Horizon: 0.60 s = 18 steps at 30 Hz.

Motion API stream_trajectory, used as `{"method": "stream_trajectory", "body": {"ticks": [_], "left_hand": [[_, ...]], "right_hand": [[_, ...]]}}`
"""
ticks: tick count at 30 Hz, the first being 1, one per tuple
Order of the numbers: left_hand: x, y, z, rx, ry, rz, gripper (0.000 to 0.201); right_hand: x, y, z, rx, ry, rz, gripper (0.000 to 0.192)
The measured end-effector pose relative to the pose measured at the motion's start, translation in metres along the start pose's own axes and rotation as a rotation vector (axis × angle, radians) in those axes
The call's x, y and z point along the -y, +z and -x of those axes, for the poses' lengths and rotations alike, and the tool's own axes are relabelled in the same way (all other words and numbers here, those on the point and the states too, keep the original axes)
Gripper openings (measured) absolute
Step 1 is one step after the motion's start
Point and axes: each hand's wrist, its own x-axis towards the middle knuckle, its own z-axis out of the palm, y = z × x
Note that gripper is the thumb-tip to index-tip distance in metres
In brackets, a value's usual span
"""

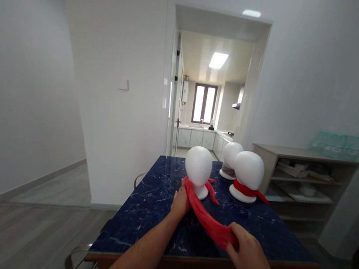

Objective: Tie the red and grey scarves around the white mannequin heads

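A white mannequin head (198,165) stands upright on the blue marbled table (147,201). A red scarf (203,215) passes around its neck, and one loose end lies on the tabletop to the right. At the left side of the neck, my left hand (181,200) is closed on the scarf, its fingertips partly hidden by cloth. My right hand (246,244) pinches the other end close to the table's front edge. Between my hands the cloth slants down to the right, fairly taut.
Behind to the right stand a mannequin head with a red scarf (249,168) and another with a grey-brown neck wrap (232,154). A shelf unit (305,154) stands right of the table, with bottles (337,145) on top. A metal chair (76,253) is at the front left.
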Motion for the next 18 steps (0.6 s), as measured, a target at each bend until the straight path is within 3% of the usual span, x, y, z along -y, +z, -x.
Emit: {"method": "stream_trajectory", "body": {"ticks": [3,6,9,12,15,18], "left_hand": [[-0.009,-0.007,0.005,-0.110,-0.069,-0.127,0.079],[-0.016,-0.018,0.012,-0.184,-0.055,-0.253,0.061],[-0.018,-0.030,0.025,-0.110,0.014,-0.338,0.049],[-0.016,-0.040,0.045,-0.031,0.111,-0.360,0.049],[-0.014,-0.047,0.063,0.039,0.185,-0.323,0.045],[-0.012,-0.051,0.068,0.159,0.211,-0.260,0.030]], "right_hand": [[-0.011,-0.021,0.019,0.004,0.025,-0.087,0.020],[-0.024,-0.047,0.029,0.035,0.085,-0.273,0.019],[-0.053,-0.085,0.031,0.061,0.259,-0.496,0.029],[-0.102,-0.133,0.023,0.053,0.442,-0.646,0.039],[-0.147,-0.176,0.003,-0.092,0.556,-0.711,0.044],[-0.161,-0.194,-0.024,-0.375,0.539,-0.530,0.037]]}}
